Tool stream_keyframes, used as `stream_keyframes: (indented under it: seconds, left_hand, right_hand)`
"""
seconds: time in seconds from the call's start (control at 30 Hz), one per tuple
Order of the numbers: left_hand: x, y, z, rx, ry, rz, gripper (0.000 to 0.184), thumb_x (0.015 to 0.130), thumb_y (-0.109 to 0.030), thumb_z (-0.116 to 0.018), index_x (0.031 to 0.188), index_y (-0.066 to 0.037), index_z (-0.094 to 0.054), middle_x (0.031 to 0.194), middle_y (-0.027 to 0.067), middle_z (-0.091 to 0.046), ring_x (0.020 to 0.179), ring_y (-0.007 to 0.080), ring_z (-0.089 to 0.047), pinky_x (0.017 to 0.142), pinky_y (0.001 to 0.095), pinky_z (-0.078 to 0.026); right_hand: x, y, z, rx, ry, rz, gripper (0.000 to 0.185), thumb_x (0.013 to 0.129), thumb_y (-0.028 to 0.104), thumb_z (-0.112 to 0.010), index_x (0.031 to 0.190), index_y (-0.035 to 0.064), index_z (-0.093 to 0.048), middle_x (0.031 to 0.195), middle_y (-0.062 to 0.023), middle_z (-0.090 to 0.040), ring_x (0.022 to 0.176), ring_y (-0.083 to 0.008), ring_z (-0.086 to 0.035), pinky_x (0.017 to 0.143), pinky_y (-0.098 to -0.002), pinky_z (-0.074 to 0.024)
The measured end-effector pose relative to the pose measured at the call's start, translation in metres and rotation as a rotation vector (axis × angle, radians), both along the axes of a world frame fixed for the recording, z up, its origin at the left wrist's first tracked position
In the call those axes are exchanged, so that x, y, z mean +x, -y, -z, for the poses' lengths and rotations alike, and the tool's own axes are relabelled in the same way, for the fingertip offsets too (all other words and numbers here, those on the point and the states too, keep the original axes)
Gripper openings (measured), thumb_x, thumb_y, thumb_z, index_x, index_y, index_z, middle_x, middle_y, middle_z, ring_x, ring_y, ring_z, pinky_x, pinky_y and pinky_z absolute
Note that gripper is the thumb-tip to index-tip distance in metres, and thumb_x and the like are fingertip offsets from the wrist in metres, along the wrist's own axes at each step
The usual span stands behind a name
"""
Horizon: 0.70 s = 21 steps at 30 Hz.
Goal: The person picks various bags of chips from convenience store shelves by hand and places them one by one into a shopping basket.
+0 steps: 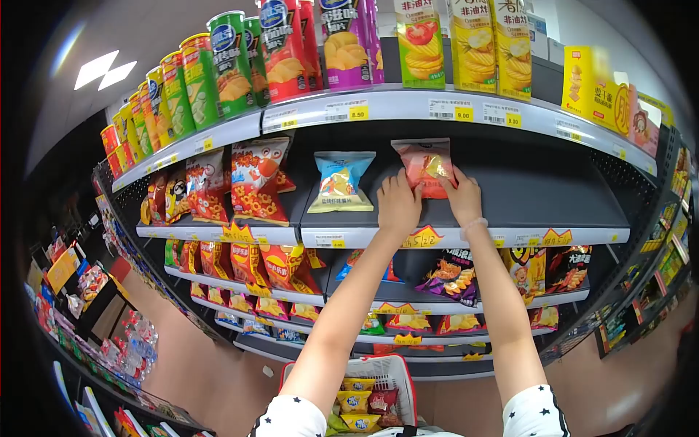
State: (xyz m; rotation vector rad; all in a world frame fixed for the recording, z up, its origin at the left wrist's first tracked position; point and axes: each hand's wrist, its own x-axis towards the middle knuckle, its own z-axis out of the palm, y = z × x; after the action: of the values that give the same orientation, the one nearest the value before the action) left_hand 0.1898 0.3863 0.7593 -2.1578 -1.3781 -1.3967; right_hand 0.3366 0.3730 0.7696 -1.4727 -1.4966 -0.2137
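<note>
A pink snack bag point(424, 159) stands upright on the dark middle shelf point(539, 197). My left hand point(398, 204) holds its lower left side, and my right hand point(463, 198) holds its lower right side, with a light band around that wrist. Just left of my left hand, untouched, stands a blue and cream snack bag point(342, 182). Red snack bags point(258, 180) stand farther left on the same shelf level. Price labels point(422, 237) line the shelf edge under my wrists.
Canisters point(284, 47) and boxes point(420, 44) stand on the shelf above. More snack bags point(451, 277) fill shelves below. A basket point(404, 386) holding several yellow and red packets point(354, 400) is low between my arms. Another display point(80, 284) stands at left.
</note>
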Motion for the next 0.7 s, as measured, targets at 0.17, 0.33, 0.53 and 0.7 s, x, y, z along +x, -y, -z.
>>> stream_keyframes:
  seconds: [0.17, 0.33, 0.53, 0.7]
  left_hand:
    - [0.002, -0.004, 0.007, 0.01, 0.027, -0.11, 0.053, 0.086, -0.036, -0.054, 0.121, 0.003, -0.046, 0.113, 0.0201, -0.054, 0.112, 0.034, -0.045, 0.093, 0.0434, -0.035]
    - [0.001, 0.007, -0.001, -0.036, 0.117, -0.038, 0.055, 0.085, -0.035, -0.054, 0.119, 0.007, -0.045, 0.114, 0.0232, -0.051, 0.114, 0.0357, -0.043, 0.096, 0.0438, -0.032]
    - [-0.015, 0.03, 0.007, 0.448, 0.223, 0.166, 0.039, 0.08, -0.016, -0.061, 0.115, -0.001, -0.05, 0.117, 0.0184, -0.052, 0.115, 0.0347, -0.044, 0.096, 0.0425, -0.033]
    - [-0.063, 0.146, 0.138, 0.182, 0.059, 0.444, 0.032, 0.075, -0.006, -0.062, 0.105, -0.006, -0.054, 0.109, 0.0155, -0.056, 0.109, 0.0337, -0.049, 0.094, 0.0449, -0.035]
  right_hand:
    - [-0.005, -0.008, 0.009, 0.14, 0.137, 0.109, 0.045, 0.085, 0.034, -0.057, 0.115, 0.0015, -0.057, 0.104, -0.0136, -0.063, 0.1, -0.0299, -0.052, 0.088, -0.039, -0.0363]
    - [-0.007, -0.002, 0.006, 0.137, 0.117, 0.14, 0.051, 0.084, 0.036, -0.059, 0.117, -0.0022, -0.053, 0.108, -0.0167, -0.06, 0.102, -0.0312, -0.05, 0.089, -0.0403, -0.0363]
    - [-0.01, 0.014, -0.005, 0.566, -0.215, -0.009, 0.04, 0.086, 0.028, -0.059, 0.114, -0.0008, -0.052, 0.108, -0.016, -0.057, 0.102, -0.03, -0.05, 0.091, -0.04, -0.0364]
    - [-0.011, 0.055, 0.016, 0.783, 0.061, -0.177, 0.027, 0.084, 0.011, -0.061, 0.109, 0.0035, -0.055, 0.109, -0.0112, -0.056, 0.105, -0.0261, -0.049, 0.09, -0.0353, -0.0375]
